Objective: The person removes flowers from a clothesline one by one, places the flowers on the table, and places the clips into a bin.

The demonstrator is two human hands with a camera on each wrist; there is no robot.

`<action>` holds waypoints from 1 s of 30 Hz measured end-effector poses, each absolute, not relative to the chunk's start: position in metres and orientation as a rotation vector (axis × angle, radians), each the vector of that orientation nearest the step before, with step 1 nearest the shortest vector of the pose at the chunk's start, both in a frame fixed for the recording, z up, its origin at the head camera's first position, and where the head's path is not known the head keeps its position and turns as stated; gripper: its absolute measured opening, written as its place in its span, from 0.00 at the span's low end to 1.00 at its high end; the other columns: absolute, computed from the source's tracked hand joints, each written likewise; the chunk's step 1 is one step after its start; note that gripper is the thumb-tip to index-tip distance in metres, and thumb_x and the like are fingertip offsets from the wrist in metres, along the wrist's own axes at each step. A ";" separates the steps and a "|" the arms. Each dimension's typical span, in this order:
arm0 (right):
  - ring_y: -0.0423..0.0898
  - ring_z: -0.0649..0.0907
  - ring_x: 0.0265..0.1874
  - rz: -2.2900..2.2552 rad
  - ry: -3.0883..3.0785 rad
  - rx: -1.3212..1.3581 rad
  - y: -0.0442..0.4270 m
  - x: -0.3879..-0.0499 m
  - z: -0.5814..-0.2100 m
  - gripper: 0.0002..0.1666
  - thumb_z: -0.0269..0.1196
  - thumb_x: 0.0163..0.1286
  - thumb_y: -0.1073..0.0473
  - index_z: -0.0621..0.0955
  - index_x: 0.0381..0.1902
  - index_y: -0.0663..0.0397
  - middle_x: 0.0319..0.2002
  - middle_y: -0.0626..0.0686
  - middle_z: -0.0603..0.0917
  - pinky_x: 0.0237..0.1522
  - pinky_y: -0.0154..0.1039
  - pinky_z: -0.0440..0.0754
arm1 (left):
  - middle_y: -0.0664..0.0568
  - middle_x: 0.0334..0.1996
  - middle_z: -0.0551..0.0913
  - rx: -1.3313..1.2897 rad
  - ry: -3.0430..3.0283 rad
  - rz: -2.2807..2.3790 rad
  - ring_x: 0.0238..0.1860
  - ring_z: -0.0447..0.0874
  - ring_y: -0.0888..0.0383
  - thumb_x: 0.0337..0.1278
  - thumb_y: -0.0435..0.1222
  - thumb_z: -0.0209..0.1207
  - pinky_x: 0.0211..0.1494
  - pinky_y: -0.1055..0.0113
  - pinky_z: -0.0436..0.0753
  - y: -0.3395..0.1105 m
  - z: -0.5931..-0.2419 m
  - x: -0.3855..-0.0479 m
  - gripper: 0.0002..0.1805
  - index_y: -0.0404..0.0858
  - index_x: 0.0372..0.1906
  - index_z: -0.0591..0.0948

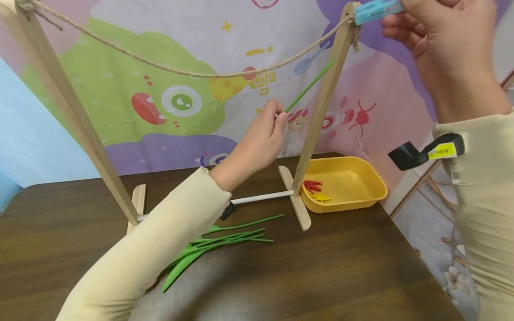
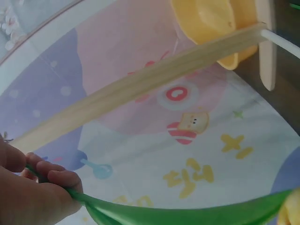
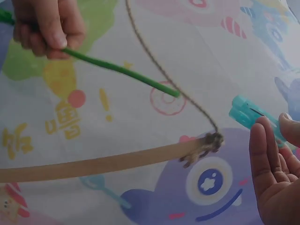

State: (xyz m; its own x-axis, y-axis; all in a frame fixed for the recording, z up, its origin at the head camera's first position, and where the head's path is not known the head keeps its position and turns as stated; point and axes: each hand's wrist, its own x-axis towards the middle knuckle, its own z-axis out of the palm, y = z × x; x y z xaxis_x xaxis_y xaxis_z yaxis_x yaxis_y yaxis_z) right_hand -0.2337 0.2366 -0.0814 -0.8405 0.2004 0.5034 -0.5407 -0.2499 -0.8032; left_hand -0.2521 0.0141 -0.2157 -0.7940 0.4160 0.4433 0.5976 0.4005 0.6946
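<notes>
My left hand (image 1: pixel 261 138) grips the green stem (image 1: pixel 309 87) of an artificial flower, its free end pointing up toward the right post. The flower's long green leaf (image 2: pixel 187 214) shows in the left wrist view, with a yellow part (image 2: pixel 290 211) cut off at the edge. High on the right, my right hand (image 1: pixel 453 49) pinches a light blue clothespin (image 1: pixel 375 10) between thumb and fingers, close to the post's top. A twine line (image 1: pixel 172 70) sags between the two posts; in the right wrist view the stem tip (image 3: pixel 173 93) appears near it.
The wooden stand has a left post (image 1: pixel 76 107), a right post (image 1: pixel 325 98) and a white crossbar (image 1: pixel 263 197). A yellow basin (image 1: pixel 349 178) holds red clothespins (image 1: pixel 313 185) and yellow clothespins (image 1: pixel 320 197). Several green stems with leaves (image 1: pixel 182 267) lie on the brown table (image 1: pixel 321 267), partly behind my left sleeve.
</notes>
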 end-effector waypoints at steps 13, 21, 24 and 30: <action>0.52 0.84 0.20 2.288 -1.448 0.417 0.254 -0.229 -0.123 0.11 0.64 0.57 0.72 0.78 0.38 0.75 0.28 0.62 0.84 0.33 0.39 0.83 | 0.47 0.31 0.66 -0.895 -2.700 -1.072 0.33 0.65 0.54 0.73 0.36 0.33 0.39 0.64 0.67 -0.015 -0.244 -0.224 0.13 0.34 0.39 0.66; 0.53 0.85 0.20 2.394 -1.429 0.345 0.268 -0.229 -0.147 0.08 0.62 0.59 0.73 0.81 0.37 0.75 0.27 0.62 0.86 0.31 0.41 0.84 | 0.48 0.29 0.70 -0.785 -2.777 -0.915 0.34 0.68 0.52 0.73 0.36 0.36 0.40 0.62 0.69 -0.032 -0.257 -0.207 0.12 0.35 0.41 0.68; 0.53 0.85 0.21 2.446 -1.425 0.330 0.273 -0.228 -0.158 0.08 0.61 0.60 0.73 0.81 0.37 0.74 0.27 0.63 0.86 0.31 0.41 0.84 | 0.48 0.29 0.70 -0.747 -2.786 -0.856 0.34 0.69 0.52 0.73 0.36 0.36 0.40 0.61 0.70 -0.040 -0.261 -0.201 0.11 0.34 0.41 0.68; 0.53 0.86 0.23 2.496 -1.453 0.344 0.282 -0.228 -0.180 0.08 0.59 0.62 0.72 0.82 0.37 0.74 0.29 0.62 0.87 0.33 0.41 0.84 | 0.47 0.28 0.71 -0.679 -2.793 -0.735 0.31 0.71 0.50 0.71 0.36 0.39 0.37 0.58 0.72 -0.052 -0.273 -0.190 0.10 0.34 0.40 0.69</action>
State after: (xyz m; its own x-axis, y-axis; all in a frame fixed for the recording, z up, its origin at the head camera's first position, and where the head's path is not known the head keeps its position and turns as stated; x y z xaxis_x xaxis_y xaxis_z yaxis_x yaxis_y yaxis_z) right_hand -0.2280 0.2819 -0.1802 -0.9454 0.0812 0.3155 -0.3145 -0.4808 -0.8185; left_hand -0.1897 -0.0518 -0.2725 -0.8807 0.3845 0.2765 0.4708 0.7743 0.4229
